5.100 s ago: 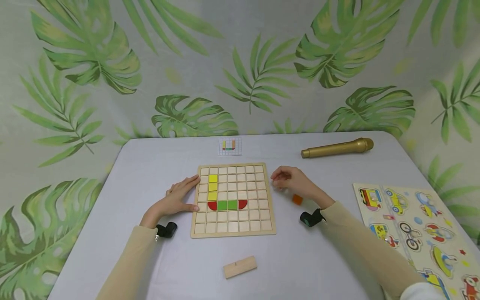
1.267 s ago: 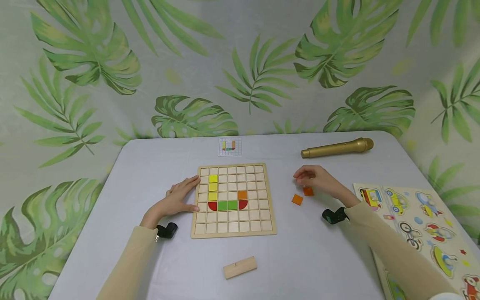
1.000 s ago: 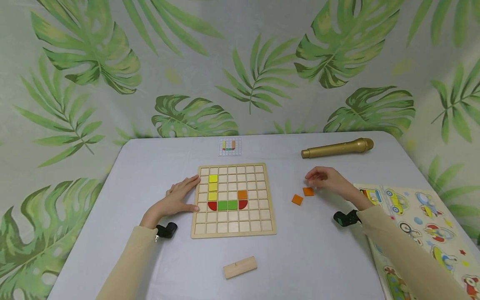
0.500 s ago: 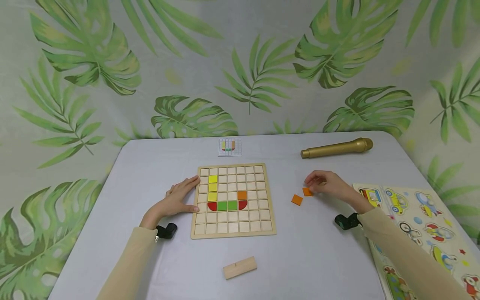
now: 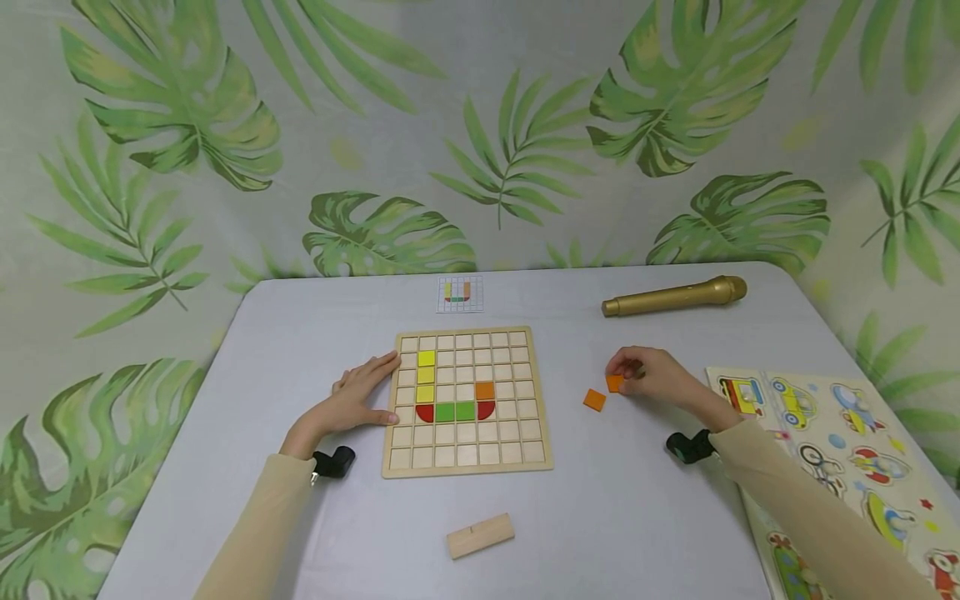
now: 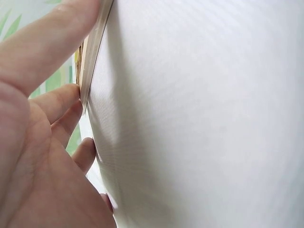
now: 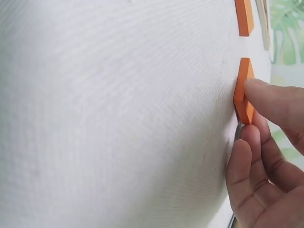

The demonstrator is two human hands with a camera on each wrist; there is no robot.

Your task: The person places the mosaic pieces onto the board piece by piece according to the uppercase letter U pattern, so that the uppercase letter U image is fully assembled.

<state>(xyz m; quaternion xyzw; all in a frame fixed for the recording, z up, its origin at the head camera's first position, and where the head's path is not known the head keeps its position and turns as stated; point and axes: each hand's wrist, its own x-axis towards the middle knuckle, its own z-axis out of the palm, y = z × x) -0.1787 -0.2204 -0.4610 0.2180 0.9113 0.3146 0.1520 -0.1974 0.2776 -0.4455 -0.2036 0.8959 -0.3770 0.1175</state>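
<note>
In the head view, a wooden grid board [image 5: 501, 469] lies mid-table. Its cells hold yellow square tiles [image 5: 426, 375], green square tiles [image 5: 454, 411], two red curved tiles [image 5: 425, 412] and an orange square tile [image 5: 485, 390] above the right red one. My left hand [image 5: 352, 396] touches the board's left edge, thumb and fingertips against the frame. To the right of the board, my right hand [image 5: 656, 377] pinches a loose orange square tile [image 7: 242, 83] between thumb and fingers, low at the tabletop. Another orange tile [image 5: 595, 400] lies beside it.
A small pattern card [image 5: 461, 294] lies behind the board. A gold microphone [image 5: 675, 296] rests at the back right. At the right edge is a picture puzzle board [image 5: 840, 417], partly under my right forearm. A plain wooden block [image 5: 480, 535] sits near the front.
An orange tile now sits in the board above the right red piece. My right hand has moved right, away from the board, and taken hold of a loose orange tile. The left hand stays put.
</note>
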